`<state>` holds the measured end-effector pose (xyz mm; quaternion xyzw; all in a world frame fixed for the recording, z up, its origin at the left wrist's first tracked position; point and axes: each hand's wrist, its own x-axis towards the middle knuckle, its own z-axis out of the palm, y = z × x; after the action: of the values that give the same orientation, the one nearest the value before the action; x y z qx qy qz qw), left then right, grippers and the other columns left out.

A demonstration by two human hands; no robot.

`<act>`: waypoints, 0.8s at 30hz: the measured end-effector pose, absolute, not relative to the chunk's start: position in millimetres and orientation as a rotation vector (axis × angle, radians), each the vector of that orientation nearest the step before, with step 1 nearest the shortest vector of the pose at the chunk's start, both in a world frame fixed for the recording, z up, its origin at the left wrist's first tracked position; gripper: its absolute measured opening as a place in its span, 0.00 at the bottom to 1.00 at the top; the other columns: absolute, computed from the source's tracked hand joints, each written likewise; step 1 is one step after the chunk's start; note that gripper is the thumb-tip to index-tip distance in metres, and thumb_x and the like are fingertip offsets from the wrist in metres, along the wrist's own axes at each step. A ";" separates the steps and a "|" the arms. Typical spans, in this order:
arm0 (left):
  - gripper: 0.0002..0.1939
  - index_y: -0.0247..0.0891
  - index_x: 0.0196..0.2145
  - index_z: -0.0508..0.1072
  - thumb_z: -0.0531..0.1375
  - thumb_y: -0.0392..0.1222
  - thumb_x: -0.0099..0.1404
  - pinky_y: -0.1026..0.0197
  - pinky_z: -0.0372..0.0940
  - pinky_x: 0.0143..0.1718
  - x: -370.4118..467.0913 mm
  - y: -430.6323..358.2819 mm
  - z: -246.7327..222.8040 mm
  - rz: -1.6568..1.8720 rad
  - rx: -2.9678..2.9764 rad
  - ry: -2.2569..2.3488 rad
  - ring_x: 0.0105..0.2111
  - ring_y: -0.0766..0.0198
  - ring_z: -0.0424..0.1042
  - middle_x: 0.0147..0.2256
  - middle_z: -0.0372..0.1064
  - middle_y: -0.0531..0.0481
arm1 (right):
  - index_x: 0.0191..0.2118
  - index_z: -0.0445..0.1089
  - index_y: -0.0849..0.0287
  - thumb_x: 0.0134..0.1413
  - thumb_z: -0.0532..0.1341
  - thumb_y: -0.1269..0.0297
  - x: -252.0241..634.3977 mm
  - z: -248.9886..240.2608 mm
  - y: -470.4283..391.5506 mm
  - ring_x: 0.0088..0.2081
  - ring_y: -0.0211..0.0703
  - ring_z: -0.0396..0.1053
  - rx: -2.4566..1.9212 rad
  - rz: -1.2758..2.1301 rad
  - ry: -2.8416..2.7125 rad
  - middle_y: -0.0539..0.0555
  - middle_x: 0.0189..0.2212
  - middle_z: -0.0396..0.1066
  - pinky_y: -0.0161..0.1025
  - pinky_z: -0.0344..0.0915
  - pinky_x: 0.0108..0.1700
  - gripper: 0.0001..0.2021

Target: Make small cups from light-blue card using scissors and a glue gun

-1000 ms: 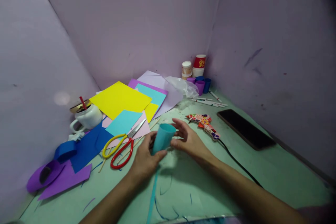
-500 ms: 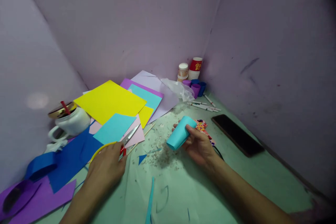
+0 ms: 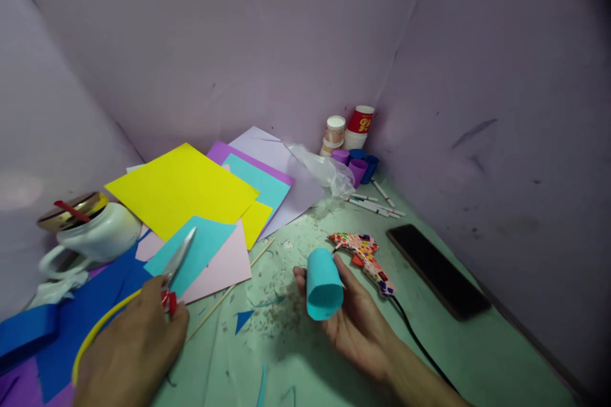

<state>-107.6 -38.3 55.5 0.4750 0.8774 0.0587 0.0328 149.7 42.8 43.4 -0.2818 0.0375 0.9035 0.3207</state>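
Fingers of my left hand are closed on the red handles of a pair of scissors, whose blades point up over a light blue sheet. My right hand holds a light blue paper-covered cup from below and the right side, its open end tilted towards me. Just behind that hand lies a floral-patterned glue gun with a black cord.
Stacked coloured sheets cover the left back. A white mug and blue paper are at the left. Cups, a plastic bag and markers stand or lie at the back; a phone lies right.
My left hand with the scissors has moved left and down. The light blue cup has turned more upright and moved lower, and the glue gun is now uncovered. The view has shifted slightly.
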 end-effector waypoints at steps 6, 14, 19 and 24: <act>0.26 0.36 0.40 0.69 0.40 0.56 0.64 0.48 0.64 0.28 -119.4 -39.0 66.6 -0.164 1.274 2.756 0.33 0.41 0.73 0.32 0.71 0.36 | 0.45 0.65 0.68 0.56 0.59 0.55 143.4 31.6 38.5 0.40 0.45 0.74 -0.828 2.314 -0.154 0.62 0.40 0.75 0.42 0.70 0.44 0.19; 0.24 0.42 0.44 0.69 0.58 0.56 0.52 0.58 0.69 0.30 -61.2 -47.0 36.0 0.782 1.484 2.052 0.31 0.56 0.73 0.38 0.74 0.47 | 0.52 0.59 0.55 0.37 0.70 0.69 143.3 23.4 27.2 0.46 0.48 0.68 -0.893 1.557 -1.610 0.56 0.46 0.68 0.45 0.64 0.47 0.34; 0.23 0.43 0.52 0.61 0.57 0.41 0.58 0.54 0.68 0.41 -27.6 -48.1 21.8 0.642 1.804 1.775 0.42 0.56 0.71 0.48 0.69 0.45 | 0.51 0.59 0.56 0.40 0.66 0.74 147.2 17.0 30.5 0.40 0.43 0.69 -0.697 1.296 -1.908 0.53 0.42 0.69 0.40 0.66 0.43 0.29; 0.14 0.38 0.44 0.67 0.55 0.44 0.61 0.52 0.67 0.41 -29.0 -47.3 35.1 0.645 2.035 1.872 0.43 0.53 0.71 0.42 0.71 0.42 | 0.48 0.60 0.55 0.40 0.66 0.71 147.4 15.6 31.5 0.41 0.43 0.68 -0.777 1.272 -1.769 0.53 0.41 0.68 0.39 0.65 0.43 0.26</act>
<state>-29.0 -47.3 35.1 0.7086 0.6516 0.2247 0.1506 147.4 31.5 15.6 -0.3075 -0.7001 0.5032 0.4025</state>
